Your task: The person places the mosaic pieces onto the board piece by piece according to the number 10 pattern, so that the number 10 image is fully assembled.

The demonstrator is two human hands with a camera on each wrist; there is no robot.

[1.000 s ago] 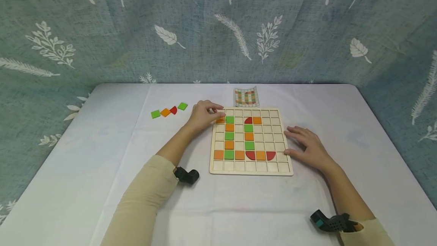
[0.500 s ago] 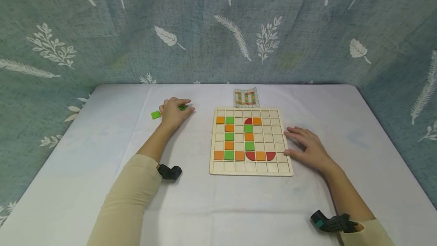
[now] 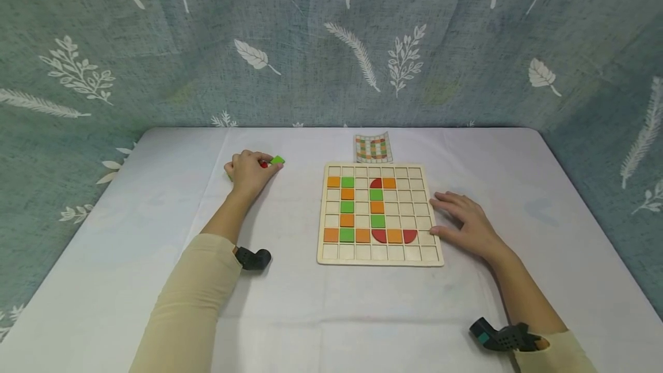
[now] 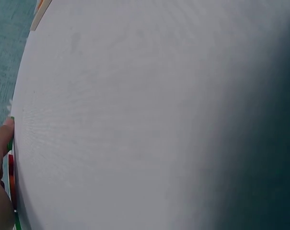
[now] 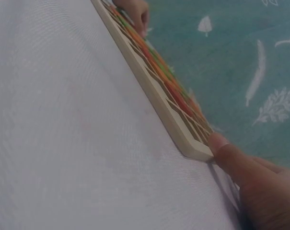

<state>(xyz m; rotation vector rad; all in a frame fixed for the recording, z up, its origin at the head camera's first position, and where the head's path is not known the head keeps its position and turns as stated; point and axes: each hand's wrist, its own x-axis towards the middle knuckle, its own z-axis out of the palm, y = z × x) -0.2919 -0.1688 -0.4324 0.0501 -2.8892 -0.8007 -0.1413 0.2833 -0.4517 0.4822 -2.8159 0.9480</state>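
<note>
In the head view my left hand [image 3: 250,174] is low over the loose pieces left of the board, thumb and index finger apart. A red quarter-round piece [image 3: 263,164] shows between them, and a green square tile [image 3: 277,160] lies by the fingertips. The hand hides most of the other loose pieces. A wooden grid board [image 3: 383,256] holds orange and green squares and red quarter-round pieces in some cells. My right hand [image 3: 468,226] rests at the board's right edge, fingers loosely bent and spread; in the right wrist view its thumb [image 5: 219,142] touches the board's corner.
A small pattern card [image 3: 373,148] with a coloured grid lies behind the board. White cloth [image 3: 290,315] covers the table. A leaf-patterned curtain [image 3: 311,45] hangs behind the far edge. Each wrist wears a black camera.
My left hand has moved left from the board's upper left corner, leaving an orange square in its cell there, to the loose pieces. The right hand has stayed in place.
</note>
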